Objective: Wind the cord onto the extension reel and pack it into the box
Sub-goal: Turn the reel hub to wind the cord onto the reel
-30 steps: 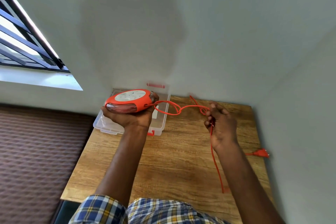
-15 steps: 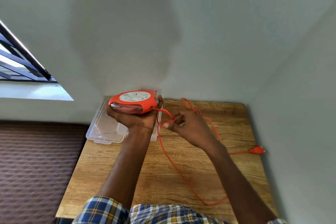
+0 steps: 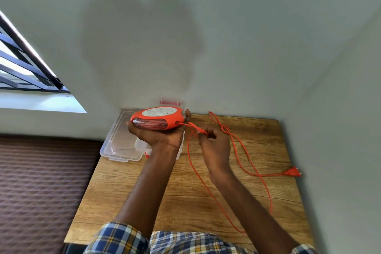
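My left hand (image 3: pixel 156 135) holds the orange extension reel (image 3: pixel 157 118) from beneath, lifted above the table, its white socket face up. The orange cord (image 3: pixel 243 151) leaves a hole in the reel's right side and passes through my right hand (image 3: pixel 215 146), which pinches it close to the reel. From there the cord loops over the wooden table (image 3: pixel 191 192), and its orange plug (image 3: pixel 292 172) lies at the right edge. The clear plastic box (image 3: pixel 121 144) sits open at the table's back left, partly hidden by the reel and my left hand.
The table stands in a corner, with walls behind it and on the right. A red latch (image 3: pixel 172 102) of the box's lid leans against the back wall. A barred window (image 3: pixel 24 68) is at the left, and a brown quilted surface (image 3: pixel 41 181) lies left of the table.
My right hand moved left from mid-table to just beside the reel, still holding the cord. The loose cord shifted and now trails in a longer loop toward me.
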Demonstrator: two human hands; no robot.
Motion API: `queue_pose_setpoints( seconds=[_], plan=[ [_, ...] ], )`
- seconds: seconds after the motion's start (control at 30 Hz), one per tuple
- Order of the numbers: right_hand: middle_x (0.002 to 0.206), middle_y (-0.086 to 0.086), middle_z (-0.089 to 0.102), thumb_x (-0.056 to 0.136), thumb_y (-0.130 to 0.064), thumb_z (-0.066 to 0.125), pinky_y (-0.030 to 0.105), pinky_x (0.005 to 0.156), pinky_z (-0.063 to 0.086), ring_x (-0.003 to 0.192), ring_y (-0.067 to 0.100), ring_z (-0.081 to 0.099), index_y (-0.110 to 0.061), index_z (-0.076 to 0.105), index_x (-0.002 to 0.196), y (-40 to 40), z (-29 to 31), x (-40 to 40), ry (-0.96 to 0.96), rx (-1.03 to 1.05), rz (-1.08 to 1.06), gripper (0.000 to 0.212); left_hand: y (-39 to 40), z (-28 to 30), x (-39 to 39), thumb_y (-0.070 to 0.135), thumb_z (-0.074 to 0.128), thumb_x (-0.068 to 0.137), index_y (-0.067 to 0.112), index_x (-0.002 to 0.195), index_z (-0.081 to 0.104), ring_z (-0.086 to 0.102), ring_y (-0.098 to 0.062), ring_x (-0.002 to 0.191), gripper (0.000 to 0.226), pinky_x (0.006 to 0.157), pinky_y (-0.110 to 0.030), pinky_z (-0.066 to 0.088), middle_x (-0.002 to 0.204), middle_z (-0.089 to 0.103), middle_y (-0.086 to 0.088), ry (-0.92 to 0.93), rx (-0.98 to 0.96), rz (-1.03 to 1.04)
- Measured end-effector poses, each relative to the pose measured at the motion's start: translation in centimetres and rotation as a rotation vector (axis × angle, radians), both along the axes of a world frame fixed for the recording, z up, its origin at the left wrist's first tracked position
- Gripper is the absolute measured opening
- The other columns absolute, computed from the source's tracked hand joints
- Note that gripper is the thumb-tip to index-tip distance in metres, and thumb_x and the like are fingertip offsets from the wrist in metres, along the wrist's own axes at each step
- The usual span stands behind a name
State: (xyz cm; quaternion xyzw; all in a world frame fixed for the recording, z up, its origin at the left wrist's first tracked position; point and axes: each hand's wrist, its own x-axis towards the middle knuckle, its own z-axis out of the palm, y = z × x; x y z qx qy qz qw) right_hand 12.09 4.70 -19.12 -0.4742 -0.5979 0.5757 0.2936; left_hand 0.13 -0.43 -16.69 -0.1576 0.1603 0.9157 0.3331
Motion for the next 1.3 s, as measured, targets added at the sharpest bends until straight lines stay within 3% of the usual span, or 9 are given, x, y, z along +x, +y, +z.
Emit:
queue_pose_setpoints(
  seconds=[0.13,0.3,0.43,0.6,0.77,0.87,1.07,1.13,1.3],
  plan=[
    [0.090,-0.015,0.077,0.085,-0.013,0.081,0.024,0.075,0.054,0.081,-0.001,0.070,-0.032,0.081,0.094,0.7,-0.3,0.7,-0.034,0.223,-0.057,0.021,-0.1,-0.8,-0.3,0.088,0.039,0.081,0.017,0.138,0.061,0.053,-0.055,0.123,0.093,0.092,-0.069,0.050,0.141,0.054,-0.027,-0.029,-0.035,0.007],
    [0.096,-0.008,0.080,0.088,-0.001,0.076,0.028,0.086,0.060,0.092,0.005,0.075,-0.021,0.080,0.108,1.3,-0.5,1.0,0.065,0.141,0.042,0.028,0.0,-1.3,-0.1,0.087,0.038,0.082,0.017,0.137,0.061,0.052,-0.056,0.125,0.092,0.099,-0.072,0.045,0.141,0.054,-0.027,-0.034,-0.025,-0.019],
    [0.102,0.000,0.079,0.091,0.002,0.070,0.021,0.068,0.052,0.087,0.008,0.073,-0.022,0.068,0.121,2.0,-0.1,1.6,0.325,-0.295,0.250,0.038,-0.2,-1.3,-0.4,0.086,0.039,0.081,0.015,0.128,0.065,0.054,-0.056,0.124,0.090,0.104,-0.073,0.039,0.135,0.058,-0.027,-0.032,-0.019,-0.025],
    [0.086,0.006,0.069,0.093,-0.036,0.066,0.040,0.077,0.050,0.084,0.025,0.071,-0.016,0.072,0.105,3.6,0.4,3.4,0.545,-0.892,0.330,0.024,-0.9,-1.5,-1.2,0.088,0.039,0.078,0.016,0.110,0.067,0.055,-0.051,0.117,0.084,0.100,-0.068,0.044,0.125,0.061,-0.022,-0.020,-0.012,0.008],
    [0.091,0.011,0.072,0.085,-0.001,0.075,0.033,0.058,0.056,0.086,0.031,0.077,-0.012,0.069,0.102,2.7,0.5,3.2,0.070,-0.425,0.428,0.021,-1.1,-1.5,-1.3,0.085,0.043,0.077,0.017,0.117,0.065,0.054,-0.050,0.119,0.083,0.104,-0.067,0.038,0.135,0.055,-0.024,-0.012,-0.002,0.010],
    [0.092,0.008,0.071,0.086,0.004,0.070,0.032,0.059,0.056,0.087,0.020,0.070,-0.014,0.071,0.089,3.0,0.9,3.2,0.065,-0.353,0.388,0.019,-1.1,-1.6,-1.6,0.085,0.044,0.077,0.017,0.121,0.064,0.053,-0.050,0.120,0.083,0.104,-0.068,0.038,0.144,0.053,-0.025,-0.008,0.000,0.008],
    [0.071,0.001,0.058,0.094,-0.012,0.055,0.042,0.079,0.049,0.071,0.018,0.056,-0.015,0.064,0.088,3.9,1.7,3.5,0.408,-0.772,0.444,0.010,-1.0,-1.8,-1.8,0.089,0.040,0.079,0.014,0.139,0.060,0.050,-0.056,0.131,0.098,0.103,-0.075,0.040,0.151,0.050,-0.030,-0.072,-0.005,-0.002],
    [0.066,-0.002,0.047,0.097,-0.016,0.060,0.039,0.070,0.051,0.062,0.016,0.050,-0.015,0.063,0.090,3.5,1.3,3.1,0.499,-0.875,0.392,0.008,-1.0,-2.0,-1.7,0.089,0.040,0.080,0.015,0.138,0.060,0.052,-0.057,0.127,0.096,0.103,-0.075,0.040,0.145,0.053,-0.029,-0.080,-0.007,0.000],
    [0.069,-0.005,0.060,0.082,0.007,0.072,0.024,0.053,0.040,0.060,0.012,0.053,-0.019,0.066,0.082,2.6,-0.9,2.5,-0.069,-0.122,0.155,0.026,-1.0,-2.6,-1.6,0.083,0.039,0.081,0.019,0.123,0.066,0.057,-0.051,0.114,0.081,0.104,-0.069,0.038,0.130,0.061,-0.022,-0.033,-0.015,-0.020]
  ],
)
